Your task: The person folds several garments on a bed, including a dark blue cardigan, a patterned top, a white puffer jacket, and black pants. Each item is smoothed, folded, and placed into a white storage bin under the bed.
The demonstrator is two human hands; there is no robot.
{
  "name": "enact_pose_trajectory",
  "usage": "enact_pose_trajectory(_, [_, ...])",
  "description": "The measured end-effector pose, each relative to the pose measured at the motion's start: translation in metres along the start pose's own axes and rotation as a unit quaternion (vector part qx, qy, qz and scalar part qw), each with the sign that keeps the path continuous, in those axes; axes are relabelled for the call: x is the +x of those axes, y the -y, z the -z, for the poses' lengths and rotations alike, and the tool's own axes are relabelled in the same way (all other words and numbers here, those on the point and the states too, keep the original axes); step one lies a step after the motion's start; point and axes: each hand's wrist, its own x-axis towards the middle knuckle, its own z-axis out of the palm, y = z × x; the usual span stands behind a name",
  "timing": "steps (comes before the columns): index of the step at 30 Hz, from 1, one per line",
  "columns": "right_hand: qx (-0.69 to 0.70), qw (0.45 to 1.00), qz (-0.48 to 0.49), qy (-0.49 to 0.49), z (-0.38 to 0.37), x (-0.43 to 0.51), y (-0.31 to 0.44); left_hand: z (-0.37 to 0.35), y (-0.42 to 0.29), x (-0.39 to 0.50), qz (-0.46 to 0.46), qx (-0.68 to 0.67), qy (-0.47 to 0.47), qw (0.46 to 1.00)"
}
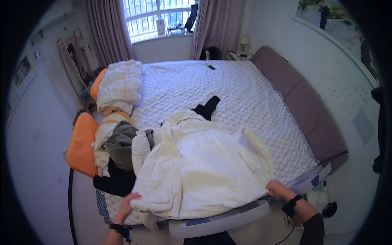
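A white padded jacket (211,165) lies spread over the near part of the bed, with its hem toward me and its collar pointing away. At the hem's left corner, my left hand (127,203) grips the fabric. The right corner of the hem is pinched in my right hand (278,189). One sleeve (140,150) lies along the jacket's left side. Beyond the collar, a black garment (209,107) rests on the checkered bedsheet (239,92). Left of the jacket are a grey garment (122,145) and another black garment (114,180).
A padded bed rail (220,219) runs along the near edge. Orange pillows (82,144) and a folded white quilt (118,82) sit at the left. The upholstered headboard (301,95) borders the right side. A small black object (211,67) lies on the far sheet.
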Motion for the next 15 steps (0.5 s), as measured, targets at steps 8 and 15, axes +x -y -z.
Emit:
enact_pose_trajectory(8, [0.055, 0.981, -0.098, 0.156, -0.054, 0.017, -0.023, -0.086, 0.075, -0.020, 0.038, 0.410, 0.136, 0.901])
enact_pose_trajectory(15, [0.096, 0.941, -0.162, 0.281, -0.027, 0.035, -0.013, -0.152, 0.018, 0.032, 0.013, 0.210, 0.242, 0.947])
